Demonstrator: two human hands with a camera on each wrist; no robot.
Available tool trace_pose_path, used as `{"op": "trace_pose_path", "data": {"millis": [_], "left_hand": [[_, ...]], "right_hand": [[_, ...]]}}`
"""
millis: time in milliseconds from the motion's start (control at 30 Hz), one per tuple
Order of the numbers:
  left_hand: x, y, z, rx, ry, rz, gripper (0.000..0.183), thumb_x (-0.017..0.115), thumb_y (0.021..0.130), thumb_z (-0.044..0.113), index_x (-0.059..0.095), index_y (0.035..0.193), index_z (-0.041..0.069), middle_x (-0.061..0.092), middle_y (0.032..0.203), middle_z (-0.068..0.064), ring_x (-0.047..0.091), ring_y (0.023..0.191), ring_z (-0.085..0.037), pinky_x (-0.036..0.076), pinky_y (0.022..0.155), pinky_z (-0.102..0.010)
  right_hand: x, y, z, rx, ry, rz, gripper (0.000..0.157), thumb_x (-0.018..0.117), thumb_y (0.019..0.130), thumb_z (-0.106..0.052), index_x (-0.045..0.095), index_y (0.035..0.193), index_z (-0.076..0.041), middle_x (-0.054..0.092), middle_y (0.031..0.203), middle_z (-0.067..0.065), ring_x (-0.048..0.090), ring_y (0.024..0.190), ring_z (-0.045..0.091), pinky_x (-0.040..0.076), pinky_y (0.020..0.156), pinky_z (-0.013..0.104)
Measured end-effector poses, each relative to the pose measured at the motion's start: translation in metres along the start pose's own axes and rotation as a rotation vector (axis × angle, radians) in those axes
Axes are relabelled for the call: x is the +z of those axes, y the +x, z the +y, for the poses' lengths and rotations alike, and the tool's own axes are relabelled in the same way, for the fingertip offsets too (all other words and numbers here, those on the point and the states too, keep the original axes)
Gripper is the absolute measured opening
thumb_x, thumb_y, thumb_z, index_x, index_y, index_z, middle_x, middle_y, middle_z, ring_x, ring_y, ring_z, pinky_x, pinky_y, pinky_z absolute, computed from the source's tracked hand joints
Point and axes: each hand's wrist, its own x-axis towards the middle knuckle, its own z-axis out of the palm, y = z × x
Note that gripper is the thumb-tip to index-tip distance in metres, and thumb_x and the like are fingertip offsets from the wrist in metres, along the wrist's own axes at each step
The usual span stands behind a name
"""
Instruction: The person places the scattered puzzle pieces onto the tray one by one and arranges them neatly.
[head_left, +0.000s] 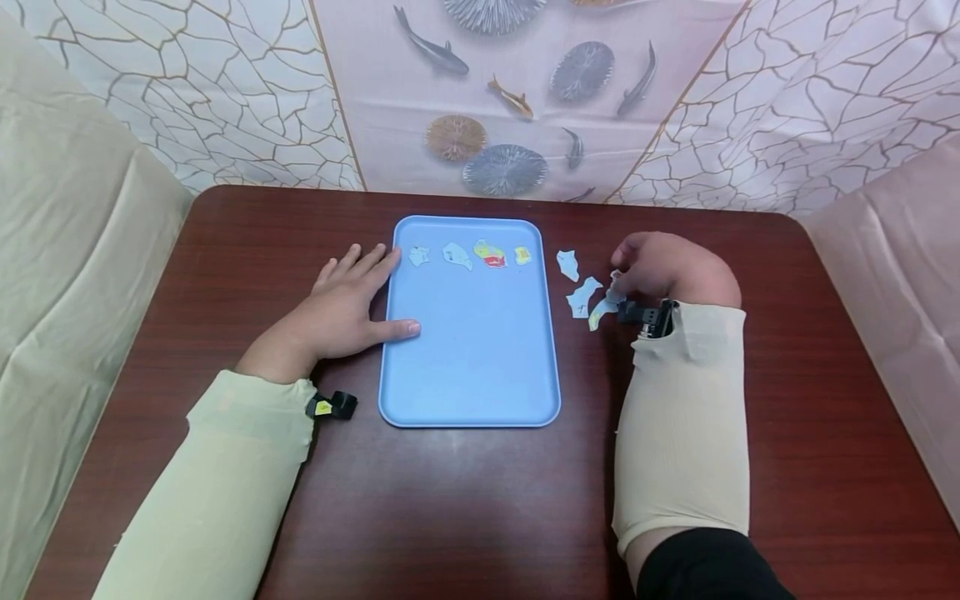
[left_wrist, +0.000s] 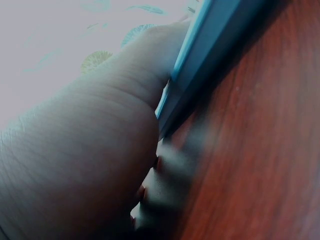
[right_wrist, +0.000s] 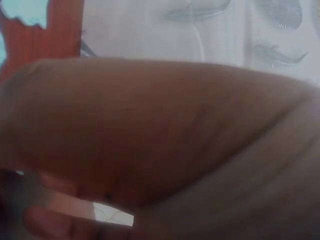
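My left hand lies spread against the left side of a light blue tray, its thumb over the rim. In the left wrist view the thumb's base is beside the tray's edge. Across the tray's far part runs a row of small flat cutouts, among them a pale blue one, a yellow-and-red one and a yellow one. Right of the tray, my right hand pinches a pale blue cutout between curled thumb and fingers. Its fingertips are largely hidden in the right wrist view.
Loose pale blue cutouts lie on the dark red-brown table between tray and right hand: one upper, one lower, and a blue-yellow one by the fingers. Patterned cloth hangs behind the table's far edge.
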Motion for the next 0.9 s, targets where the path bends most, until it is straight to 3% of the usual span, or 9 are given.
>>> {"op": "trace_pose_path", "data": {"millis": [900], "left_hand": [[-0.0003, 0.0000, 0.0002, 0.003, -0.009, 0.000, 0.121, 0.069, 0.096, 0.083, 0.008, 0.183, 0.027, 0.008, 0.191, -0.012, -0.006, 0.178, -0.043, -0.005, 0.140, -0.070]], "right_hand": [[0.0048, 0.0065, 0.0068, -0.039, -0.089, -0.043, 0.049, 0.079, 0.093, -0.011, 0.060, 0.138, -0.014, 0.070, 0.111, 0.014, 0.065, 0.102, 0.036, 0.053, 0.078, 0.044]]}}
